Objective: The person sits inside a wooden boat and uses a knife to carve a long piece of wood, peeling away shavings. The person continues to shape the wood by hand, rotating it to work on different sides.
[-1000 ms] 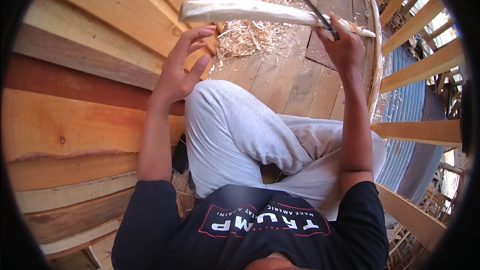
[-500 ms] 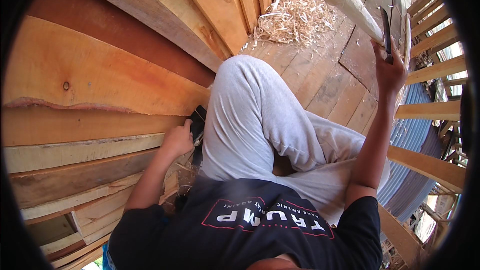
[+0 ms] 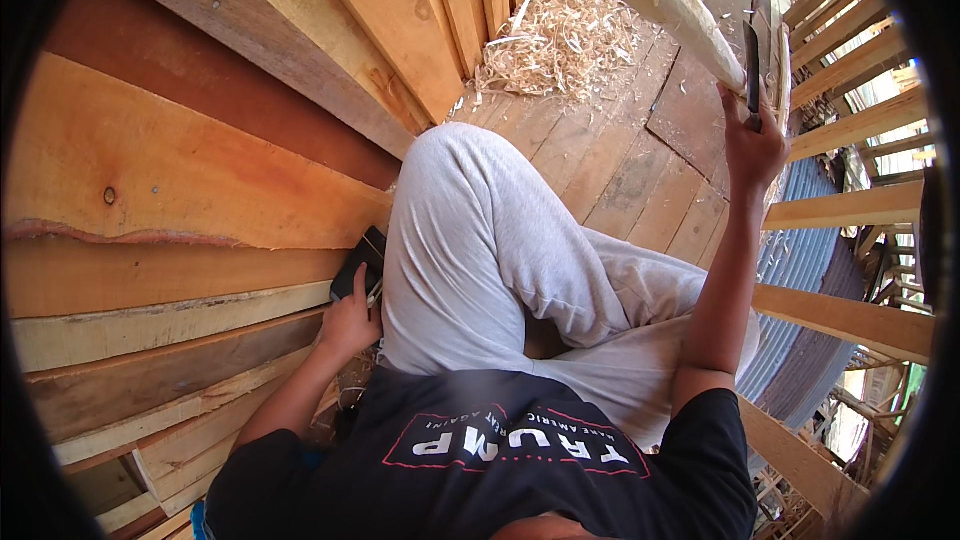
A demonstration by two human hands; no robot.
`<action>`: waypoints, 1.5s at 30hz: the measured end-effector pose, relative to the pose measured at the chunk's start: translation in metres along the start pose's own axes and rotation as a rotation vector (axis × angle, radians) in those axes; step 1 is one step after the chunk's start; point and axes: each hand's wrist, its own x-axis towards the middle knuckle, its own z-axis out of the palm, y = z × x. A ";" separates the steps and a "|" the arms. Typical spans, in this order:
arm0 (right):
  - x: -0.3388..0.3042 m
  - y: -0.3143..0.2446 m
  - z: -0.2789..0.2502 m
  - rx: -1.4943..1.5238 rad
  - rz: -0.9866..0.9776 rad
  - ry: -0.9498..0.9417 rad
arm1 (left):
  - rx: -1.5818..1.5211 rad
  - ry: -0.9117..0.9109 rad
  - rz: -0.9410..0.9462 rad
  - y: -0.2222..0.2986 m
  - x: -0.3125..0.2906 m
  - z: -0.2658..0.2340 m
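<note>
My right hand (image 3: pixel 757 148) is closed around a knife (image 3: pixel 752 65), its dark blade pointing away from me. Just left of the blade, a pale shaved length of wood (image 3: pixel 690 22) reaches down with its narrow end at my fingers; whether they touch it I cannot tell. Low on the left, my left hand (image 3: pixel 350 326) is at a dark flat object (image 3: pixel 362 262) between the plank wall and my raised knee. The index finger lies stretched over it, while the other fingers look curled at its edge, partly hidden. What kind of object it is does not show clearly.
A heap of curled wood shavings (image 3: pixel 560 40) lies on the board floor (image 3: pixel 610 175) beyond my knee. Rough planks (image 3: pixel 190 150) form a wall close on the left. Along the right runs a slatted railing (image 3: pixel 850 208), with corrugated sheeting (image 3: pixel 790 285) below it.
My left hand and the dark object have shifted slightly toward me and left, and the index finger is now straighter. The right hand keeps its grip; the whole view has shifted a little.
</note>
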 end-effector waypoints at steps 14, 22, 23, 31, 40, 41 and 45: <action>-0.001 0.001 0.001 0.012 0.063 -0.031 | -0.119 0.089 -0.016 -0.013 -0.009 0.001; -0.004 0.003 0.006 0.011 -0.004 0.033 | -0.147 0.042 -0.025 -0.011 -0.009 0.004; -0.004 0.002 0.006 0.014 -0.001 0.034 | -0.147 0.054 -0.025 -0.012 -0.009 0.006; -0.005 0.007 0.010 0.045 -0.015 0.047 | -0.136 0.070 -0.006 -0.013 -0.012 0.009; -0.007 0.008 0.010 0.014 -0.019 0.035 | -0.142 0.136 0.012 -0.018 -0.010 0.018; -0.008 0.007 0.009 0.011 -0.016 0.031 | -0.151 0.133 0.012 -0.017 -0.010 0.018; -0.008 0.008 0.009 0.019 -0.006 0.031 | -0.174 0.125 0.012 -0.016 -0.009 0.015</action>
